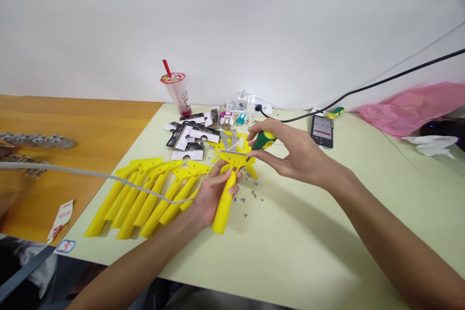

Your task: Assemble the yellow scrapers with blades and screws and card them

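My left hand point(214, 193) is wrapped round a yellow scraper point(224, 201), its handle pointing down toward me and a thin metal strip along its head. In my right hand point(290, 147) is a screwdriver point(264, 140) with a green and yellow handle, its tip down at the right side of the scraper head. Several yellow scraper handles point(145, 193) lie in a row left of my left hand. Behind the held scraper more yellow pieces point(250, 172) lie heaped, partly hidden. Small screws point(243, 199) are scattered on the table just right of the handle.
Black and white cardboard packages point(187, 136) lie behind the row. A lidded cup with a straw point(178, 94) stands near the wall, beside a power strip point(250, 105). A phone point(321, 131) and a pink bag point(410, 109) are at right. A white cable point(138, 187) crosses the left side.
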The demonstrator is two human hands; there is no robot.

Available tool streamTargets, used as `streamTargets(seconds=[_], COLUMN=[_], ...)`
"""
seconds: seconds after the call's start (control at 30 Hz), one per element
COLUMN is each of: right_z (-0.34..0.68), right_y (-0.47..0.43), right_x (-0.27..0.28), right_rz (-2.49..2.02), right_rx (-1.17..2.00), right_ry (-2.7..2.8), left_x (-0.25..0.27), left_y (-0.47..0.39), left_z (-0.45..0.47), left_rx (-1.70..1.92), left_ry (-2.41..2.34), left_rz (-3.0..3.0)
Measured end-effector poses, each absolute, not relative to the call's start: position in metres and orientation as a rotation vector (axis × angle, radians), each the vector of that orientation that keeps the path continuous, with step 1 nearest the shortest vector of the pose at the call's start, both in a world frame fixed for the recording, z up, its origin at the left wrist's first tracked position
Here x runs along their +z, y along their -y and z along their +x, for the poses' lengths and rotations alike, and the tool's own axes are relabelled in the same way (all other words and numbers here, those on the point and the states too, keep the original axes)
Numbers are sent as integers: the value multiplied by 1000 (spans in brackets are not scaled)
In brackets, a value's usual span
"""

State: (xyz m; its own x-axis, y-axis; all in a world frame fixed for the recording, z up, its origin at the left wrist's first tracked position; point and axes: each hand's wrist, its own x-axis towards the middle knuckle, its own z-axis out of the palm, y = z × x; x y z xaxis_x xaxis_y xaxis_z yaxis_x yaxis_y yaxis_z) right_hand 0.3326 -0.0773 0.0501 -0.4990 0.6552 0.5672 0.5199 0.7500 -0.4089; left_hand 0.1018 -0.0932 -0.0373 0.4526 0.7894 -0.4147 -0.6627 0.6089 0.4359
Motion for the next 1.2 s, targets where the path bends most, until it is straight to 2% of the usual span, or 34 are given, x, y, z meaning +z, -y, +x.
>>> streamTargets(seconds=[0.2,0.37,0.53,0.7,0.87,1.2], right_z=[333,333,335,336,337,339], right_y=[78,78,78,77,80,73], right_x=[51,50,51,50,54,45], right_rz=[-884,-903,-944,-950,-984,-906], right_rx=[336,242,374,206,369,123], right_ry=[2264,2229,2295,2242,2302,2236], left_x=[-33,-34,-36,-41,-40,-41], left_y=[93,93,93,93,93,91], left_z=[101,101,100,100,100,98], left_rx=[889,904,899,882,890,894], left_ry=[-630,-622,-622,-598,-605,-600], left_rz=[198,199,205,236,208,206])
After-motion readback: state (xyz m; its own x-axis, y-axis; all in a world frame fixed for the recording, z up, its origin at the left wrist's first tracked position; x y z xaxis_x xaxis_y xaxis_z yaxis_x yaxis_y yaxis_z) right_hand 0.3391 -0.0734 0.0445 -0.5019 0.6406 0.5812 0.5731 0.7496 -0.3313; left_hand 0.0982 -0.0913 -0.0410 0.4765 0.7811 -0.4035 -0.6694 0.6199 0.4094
